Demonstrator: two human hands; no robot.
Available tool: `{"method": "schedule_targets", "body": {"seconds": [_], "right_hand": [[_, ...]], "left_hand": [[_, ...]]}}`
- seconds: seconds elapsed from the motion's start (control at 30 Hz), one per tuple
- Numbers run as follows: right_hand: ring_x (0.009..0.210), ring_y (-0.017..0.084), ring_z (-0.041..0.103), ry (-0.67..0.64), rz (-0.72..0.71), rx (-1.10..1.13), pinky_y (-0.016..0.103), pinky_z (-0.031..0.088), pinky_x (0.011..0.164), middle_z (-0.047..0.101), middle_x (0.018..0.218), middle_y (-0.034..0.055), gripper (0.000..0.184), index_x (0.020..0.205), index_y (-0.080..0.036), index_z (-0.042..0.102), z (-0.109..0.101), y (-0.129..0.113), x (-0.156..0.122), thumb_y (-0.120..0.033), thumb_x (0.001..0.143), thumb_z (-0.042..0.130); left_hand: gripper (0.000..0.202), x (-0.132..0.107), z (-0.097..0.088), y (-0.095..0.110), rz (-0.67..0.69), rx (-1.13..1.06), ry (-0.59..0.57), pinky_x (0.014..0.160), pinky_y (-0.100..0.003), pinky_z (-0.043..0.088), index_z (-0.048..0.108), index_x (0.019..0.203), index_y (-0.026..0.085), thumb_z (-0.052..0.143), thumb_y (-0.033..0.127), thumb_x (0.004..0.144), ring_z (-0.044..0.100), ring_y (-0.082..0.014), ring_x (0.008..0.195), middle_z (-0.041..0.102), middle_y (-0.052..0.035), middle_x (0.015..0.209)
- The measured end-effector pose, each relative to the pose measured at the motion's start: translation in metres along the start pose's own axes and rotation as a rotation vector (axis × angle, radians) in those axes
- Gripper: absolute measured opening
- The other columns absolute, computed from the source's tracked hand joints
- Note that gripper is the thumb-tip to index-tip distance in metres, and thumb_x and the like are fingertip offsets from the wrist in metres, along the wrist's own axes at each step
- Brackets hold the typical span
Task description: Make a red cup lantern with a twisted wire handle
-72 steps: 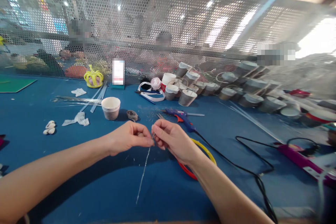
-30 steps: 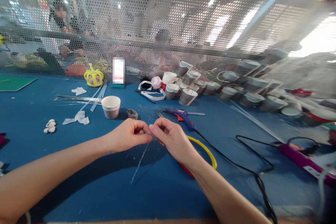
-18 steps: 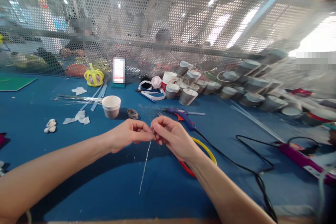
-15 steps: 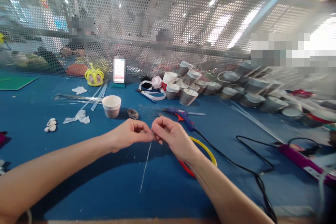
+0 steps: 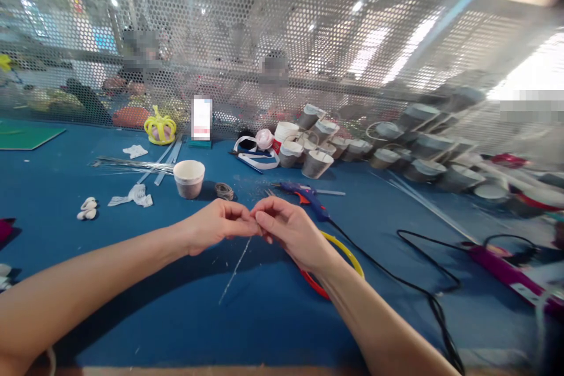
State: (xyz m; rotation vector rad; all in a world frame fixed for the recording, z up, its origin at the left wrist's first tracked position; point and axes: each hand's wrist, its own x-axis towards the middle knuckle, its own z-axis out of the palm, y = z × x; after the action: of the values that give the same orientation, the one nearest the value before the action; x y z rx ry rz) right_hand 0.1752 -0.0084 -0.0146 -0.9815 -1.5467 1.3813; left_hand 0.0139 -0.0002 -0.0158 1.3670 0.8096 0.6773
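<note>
Strand point(image 5: 235, 270) silvery white. Table point(image 5: 176, 323) deep blue. Cup point(image 5: 189, 181) white over grey. Glue gun point(image 5: 316, 205) blue, trigger point(image 5: 302, 198) red-orange. Tool handles point(image 5: 348, 251) yellow and red. Power strip point(image 5: 496, 267) purple. Panel point(image 5: 238, 23) grey, dotted with holes.

Compared with half a second ago, the thin twisted strand point(image 5: 235, 270) is slanting more sharply left, its loose end is reaching less far toward the near edge, and the right hand point(image 5: 293, 232) is bringing its thumb tip against the left hand's point(image 5: 219, 227) fingertips, covering the bit between them
</note>
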Motion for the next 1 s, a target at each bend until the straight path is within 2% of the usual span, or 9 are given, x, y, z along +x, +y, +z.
{"method": "schedule_targets", "body": {"seconds": [0.1,0.2,0.43,0.6,0.77,0.87,0.93,1.0], "right_hand": [[0.048,0.005,0.04,-0.003,0.004,-0.013,0.021,0.029,0.046,0.048,0.057,-0.0046,0.025,0.066,-0.016,0.05,0.0001,-0.0002,-0.0005,-0.037,0.07,0.063],[0.047,0.005,0.039,0.016,0.007,-0.044,0.021,0.029,0.046,0.047,0.056,-0.0054,0.027,0.066,-0.016,0.048,-0.0006,0.0006,-0.0004,-0.039,0.072,0.061],[0.047,0.007,0.038,0.031,0.019,-0.138,0.022,0.03,0.046,0.042,0.053,-0.0062,0.029,0.067,-0.017,0.047,-0.0021,0.0013,0.0,-0.043,0.071,0.059],[0.046,0.007,0.036,0.084,-0.01,-0.309,0.022,0.028,0.045,0.04,0.049,-0.0064,0.026,0.066,-0.018,0.046,0.001,-0.0029,-0.0012,-0.042,0.076,0.052],[0.047,0.008,0.037,0.144,-0.056,-0.388,0.023,0.03,0.045,0.041,0.052,-0.0052,0.024,0.064,-0.019,0.046,0.0043,-0.0052,-0.0021,-0.038,0.076,0.052],[0.046,0.009,0.036,0.166,-0.079,-0.425,0.023,0.029,0.044,0.041,0.051,-0.0051,0.022,0.063,-0.019,0.047,0.005,-0.0043,-0.0021,-0.035,0.077,0.051],[0.046,0.009,0.036,0.171,-0.083,-0.429,0.023,0.029,0.044,0.04,0.051,-0.0051,0.021,0.063,-0.019,0.046,0.0052,-0.0034,-0.002,-0.034,0.077,0.051],[0.046,0.009,0.036,0.175,-0.083,-0.428,0.023,0.029,0.043,0.04,0.052,-0.0051,0.021,0.063,-0.02,0.046,0.0054,-0.0029,-0.002,-0.034,0.077,0.051]], "left_hand": [[0.014,0.0002,-0.0018,0.0009,0.018,0.046,-0.032,0.057,-0.021,0.03,0.059,0.066,0.012,0.062,0.026,0.068,0.042,-0.0068,0.059,0.055,0.0016,0.064],[0.01,0.0003,-0.0038,0.004,0.043,0.116,-0.046,0.062,-0.022,0.034,0.059,0.069,0.013,0.06,0.023,0.068,0.045,-0.0083,0.063,0.057,0.001,0.068],[0.013,-0.0007,-0.004,0.0096,0.144,0.376,-0.004,0.055,-0.022,0.033,0.056,0.068,0.013,0.053,0.024,0.073,0.041,-0.0081,0.057,0.051,0.0023,0.062],[0.017,-0.0034,-0.0029,0.0044,0.269,0.603,0.101,0.053,-0.022,0.033,0.056,0.067,0.015,0.049,0.027,0.075,0.042,-0.009,0.056,0.049,0.0022,0.059],[0.019,-0.0062,-0.0007,0.0011,0.345,0.727,0.13,0.052,-0.022,0.033,0.056,0.067,0.015,0.044,0.025,0.079,0.043,-0.0095,0.054,0.05,0.002,0.056],[0.018,-0.0075,-0.0007,0.0038,0.521,1.01,0.217,0.071,-0.033,0.033,0.061,0.069,0.017,0.047,0.025,0.079,0.049,-0.0171,0.074,0.059,-0.0021,0.065],[0.018,-0.008,-0.0012,0.0054,0.631,1.159,0.293,0.08,-0.043,0.026,0.063,0.07,0.019,0.049,0.025,0.079,0.044,-0.0236,0.092,0.063,-0.0051,0.085],[0.018,-0.008,-0.0013,0.0055,0.67,1.191,0.333,0.083,-0.046,0.023,0.063,0.071,0.02,0.048,0.025,0.08,0.04,-0.026,0.1,0.061,-0.0053,0.101]]}}
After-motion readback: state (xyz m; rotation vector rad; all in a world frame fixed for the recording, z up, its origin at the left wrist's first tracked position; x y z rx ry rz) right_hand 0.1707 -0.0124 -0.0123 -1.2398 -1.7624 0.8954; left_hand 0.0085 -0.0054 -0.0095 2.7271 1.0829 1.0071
